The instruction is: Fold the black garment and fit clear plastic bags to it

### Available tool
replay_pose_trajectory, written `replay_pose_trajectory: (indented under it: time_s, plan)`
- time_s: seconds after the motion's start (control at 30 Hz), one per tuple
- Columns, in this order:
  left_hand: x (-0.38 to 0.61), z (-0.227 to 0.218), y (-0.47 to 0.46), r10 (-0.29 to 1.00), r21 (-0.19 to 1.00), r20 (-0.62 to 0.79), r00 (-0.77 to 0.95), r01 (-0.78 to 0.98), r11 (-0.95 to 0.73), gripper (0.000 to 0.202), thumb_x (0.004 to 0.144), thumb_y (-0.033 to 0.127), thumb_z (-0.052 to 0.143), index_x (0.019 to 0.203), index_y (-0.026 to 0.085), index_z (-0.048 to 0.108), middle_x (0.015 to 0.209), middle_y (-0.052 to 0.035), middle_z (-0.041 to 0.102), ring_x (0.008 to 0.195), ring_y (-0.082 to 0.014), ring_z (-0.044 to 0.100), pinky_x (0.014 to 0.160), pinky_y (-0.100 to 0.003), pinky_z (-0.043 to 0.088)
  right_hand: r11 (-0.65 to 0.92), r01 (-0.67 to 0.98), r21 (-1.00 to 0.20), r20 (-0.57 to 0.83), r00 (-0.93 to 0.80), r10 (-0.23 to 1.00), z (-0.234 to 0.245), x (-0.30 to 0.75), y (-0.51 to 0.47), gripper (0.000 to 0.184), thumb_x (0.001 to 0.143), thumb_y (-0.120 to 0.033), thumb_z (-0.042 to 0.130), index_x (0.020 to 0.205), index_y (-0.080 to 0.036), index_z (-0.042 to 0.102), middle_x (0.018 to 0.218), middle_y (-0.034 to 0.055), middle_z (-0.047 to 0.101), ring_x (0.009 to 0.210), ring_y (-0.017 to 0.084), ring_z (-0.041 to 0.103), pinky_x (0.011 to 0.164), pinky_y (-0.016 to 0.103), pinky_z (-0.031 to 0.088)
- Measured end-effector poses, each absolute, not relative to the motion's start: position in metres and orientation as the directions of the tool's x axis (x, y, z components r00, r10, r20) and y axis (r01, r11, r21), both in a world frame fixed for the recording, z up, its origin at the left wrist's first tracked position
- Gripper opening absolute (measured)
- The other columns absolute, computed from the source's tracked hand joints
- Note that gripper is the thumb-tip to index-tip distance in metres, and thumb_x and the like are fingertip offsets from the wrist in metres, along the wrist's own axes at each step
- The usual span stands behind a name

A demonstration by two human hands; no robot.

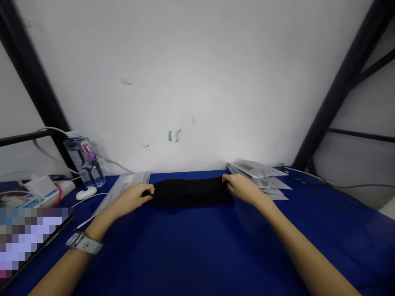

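Note:
A folded black cloth [189, 192] lies as a long roll on the blue table top [191, 255], in the middle of the view. My left hand [135, 196] grips its left end, and my right hand [243, 188] grips its right end. Both hands rest close to the far edge of the table. A pile of flat white packets [257, 179] sits just beyond my right hand, partly under it. A flat translucent packet [123, 187] lies beyond my left hand. The cloth's underside is hidden.
At the left stand a water bottle [84, 160], a white mouse [86, 193] and a power strip [40, 193] with cables. A dark tablet [33, 242] lies at the near left, its screen blurred out. A white wall [197, 74] rises behind the table between black metal posts.

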State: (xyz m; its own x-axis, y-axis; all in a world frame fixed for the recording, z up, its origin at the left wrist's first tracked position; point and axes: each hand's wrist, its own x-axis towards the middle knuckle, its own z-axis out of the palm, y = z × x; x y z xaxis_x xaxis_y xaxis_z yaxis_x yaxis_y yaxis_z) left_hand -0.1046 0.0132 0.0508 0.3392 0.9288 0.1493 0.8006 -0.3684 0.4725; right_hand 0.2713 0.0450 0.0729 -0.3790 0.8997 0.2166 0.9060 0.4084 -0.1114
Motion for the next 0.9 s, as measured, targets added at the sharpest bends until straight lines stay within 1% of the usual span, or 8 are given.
replay_pose_trajectory:
  time_s: [0.2, 0.33, 0.47, 0.57, 0.63, 0.7, 0.83, 0.9]
  plan:
    - [-0.111, 0.085, -0.001, 0.951, 0.691, 0.172, 0.256, 0.657, -0.302, 0.024, 0.081, 0.045, 0.053, 0.084, 0.022, 0.058, 0.076, 0.0011, 0.062, 0.077, -0.0185, 0.058, 0.073, -0.028, 0.043, 0.505, 0.766, -0.397, 0.371, -0.369, 0.852, 0.114, 0.295, 0.033, 0.021, 0.082, -0.017, 0.041, 0.085, -0.021, 0.062, 0.081, 0.0020, 0.067, 0.076, 0.019, 0.060, 0.070, 0.028, 0.043]
    - [-0.114, 0.100, 0.001, 0.961, 0.771, 0.235, 0.147, 0.573, -0.276, 0.030, 0.081, 0.050, 0.055, 0.089, 0.021, 0.058, 0.073, 0.0018, 0.062, 0.076, -0.0173, 0.058, 0.074, -0.028, 0.043, 0.512, 0.643, -0.570, 0.429, -0.298, 0.853, 0.132, 0.305, 0.037, 0.020, 0.084, -0.028, 0.045, 0.090, -0.020, 0.062, 0.086, 0.0041, 0.068, 0.082, 0.021, 0.061, 0.072, 0.030, 0.046]
    - [-0.106, 0.083, 0.032, 0.926, 0.779, 0.371, -0.065, 0.565, -0.272, 0.036, 0.078, 0.049, 0.055, 0.098, 0.019, 0.058, 0.082, -0.0025, 0.068, 0.087, -0.0204, 0.063, 0.084, -0.033, 0.046, 0.418, 0.796, -0.437, 0.622, -0.068, 0.780, 0.114, 0.287, 0.062, 0.027, 0.086, -0.026, 0.044, 0.106, -0.016, 0.060, 0.086, 0.0075, 0.066, 0.078, 0.022, 0.061, 0.073, 0.033, 0.046]
    - [-0.099, 0.062, 0.051, 0.853, 0.666, 0.503, -0.140, 0.692, -0.279, 0.044, 0.075, 0.045, 0.057, 0.110, 0.017, 0.057, 0.113, -0.0106, 0.065, 0.109, -0.0261, 0.059, 0.097, -0.041, 0.043, 0.388, 0.896, -0.217, 0.671, -0.152, 0.725, 0.091, 0.266, 0.070, 0.039, 0.088, -0.022, 0.042, 0.126, -0.012, 0.050, 0.112, 0.0157, 0.061, 0.103, 0.027, 0.058, 0.087, 0.039, 0.044]
    - [-0.096, 0.054, 0.051, 0.836, 0.556, 0.545, -0.056, 0.770, -0.311, 0.041, 0.077, 0.042, 0.054, 0.110, 0.018, 0.059, 0.121, -0.0108, 0.062, 0.115, -0.0273, 0.055, 0.103, -0.044, 0.039, 0.423, 0.901, -0.091, 0.618, -0.282, 0.734, 0.082, 0.257, 0.062, 0.040, 0.089, -0.021, 0.042, 0.128, -0.013, 0.049, 0.121, 0.0165, 0.056, 0.112, 0.028, 0.053, 0.093, 0.040, 0.042]
    - [-0.092, 0.052, 0.043, 0.846, 0.484, 0.525, 0.090, 0.786, -0.384, 0.033, 0.082, 0.039, 0.050, 0.104, 0.020, 0.063, 0.119, -0.0079, 0.064, 0.114, -0.0251, 0.056, 0.105, -0.043, 0.038, 0.487, 0.872, -0.050, 0.479, -0.407, 0.777, 0.081, 0.251, 0.047, 0.034, 0.090, -0.021, 0.043, 0.122, -0.016, 0.055, 0.117, 0.0134, 0.058, 0.108, 0.026, 0.056, 0.092, 0.038, 0.043]
    - [-0.081, 0.050, 0.021, 0.841, 0.416, 0.297, 0.453, 0.731, -0.541, 0.028, 0.089, 0.036, 0.046, 0.103, 0.025, 0.067, 0.114, -0.0019, 0.067, 0.108, -0.0188, 0.060, 0.100, -0.034, 0.043, 0.573, 0.807, -0.143, 0.044, -0.573, 0.818, 0.086, 0.248, 0.019, 0.027, 0.090, -0.037, 0.050, 0.107, -0.023, 0.065, 0.107, 0.0081, 0.062, 0.094, 0.024, 0.062, 0.080, 0.034, 0.048]
    - [-0.076, 0.045, 0.015, 0.808, 0.387, 0.186, 0.559, 0.714, -0.583, 0.027, 0.090, 0.037, 0.048, 0.107, 0.028, 0.067, 0.116, -0.0005, 0.067, 0.108, -0.0179, 0.060, 0.099, -0.032, 0.044, 0.571, 0.802, -0.177, -0.078, -0.590, 0.804, 0.082, 0.246, 0.015, 0.033, 0.089, -0.044, 0.051, 0.111, -0.024, 0.066, 0.110, 0.0090, 0.062, 0.095, 0.025, 0.063, 0.079, 0.035, 0.049]
